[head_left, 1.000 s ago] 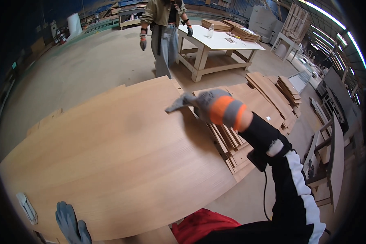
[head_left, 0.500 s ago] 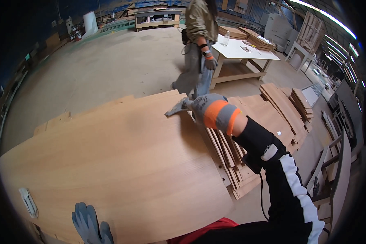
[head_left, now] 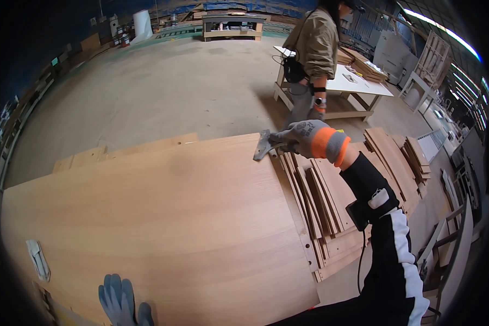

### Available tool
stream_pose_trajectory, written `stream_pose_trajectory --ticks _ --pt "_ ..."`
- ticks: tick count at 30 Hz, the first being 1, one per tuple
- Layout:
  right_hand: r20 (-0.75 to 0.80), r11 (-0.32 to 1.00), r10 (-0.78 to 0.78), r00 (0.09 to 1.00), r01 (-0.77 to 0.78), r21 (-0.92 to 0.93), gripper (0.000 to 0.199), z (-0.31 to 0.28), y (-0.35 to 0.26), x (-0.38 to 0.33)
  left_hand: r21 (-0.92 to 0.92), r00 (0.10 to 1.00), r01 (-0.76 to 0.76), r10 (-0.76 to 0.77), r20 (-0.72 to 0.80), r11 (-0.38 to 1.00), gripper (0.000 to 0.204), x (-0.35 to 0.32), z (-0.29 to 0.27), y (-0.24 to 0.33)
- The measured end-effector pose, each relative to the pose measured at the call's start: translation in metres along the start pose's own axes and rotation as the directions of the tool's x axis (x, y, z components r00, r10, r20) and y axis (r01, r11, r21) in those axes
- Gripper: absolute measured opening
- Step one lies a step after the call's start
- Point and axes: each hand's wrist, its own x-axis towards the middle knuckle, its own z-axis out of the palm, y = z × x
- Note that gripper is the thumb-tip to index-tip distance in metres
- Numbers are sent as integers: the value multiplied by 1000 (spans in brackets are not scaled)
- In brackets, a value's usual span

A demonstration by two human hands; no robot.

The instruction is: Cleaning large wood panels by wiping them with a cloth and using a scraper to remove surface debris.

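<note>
While the right hand (head_left: 305, 139) grips a scraper (head_left: 263, 145) at the far right corner of a wooden board (head_left: 163, 212), the left hand (head_left: 118, 301) lies on the near side, fingers straight, thumb apart. Panels (head_left: 334, 190) lie to the right, and a person (head_left: 319, 49) stands by a table (head_left: 370, 88) beyond.

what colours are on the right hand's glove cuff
On the right hand, the glove cuff is banded orange and grey; the head view shows it.
</note>
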Motion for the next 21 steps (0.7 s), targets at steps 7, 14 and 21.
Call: stream_pose_trajectory --ticks 7,14,21 --pt "70 994 -93 993 89 60 40 -9 8 24 -40 1000 -7 7 1 999 49 3 -5 6" --pt "94 982 -188 978 187 20 42 -21 -16 58 -132 999 31 -36 -38 991 49 -2 4 10" --pt "234 973 -215 948 228 -33 45 -53 -90 95 -41 999 15 -16 -32 999 51 -6 -14 12"
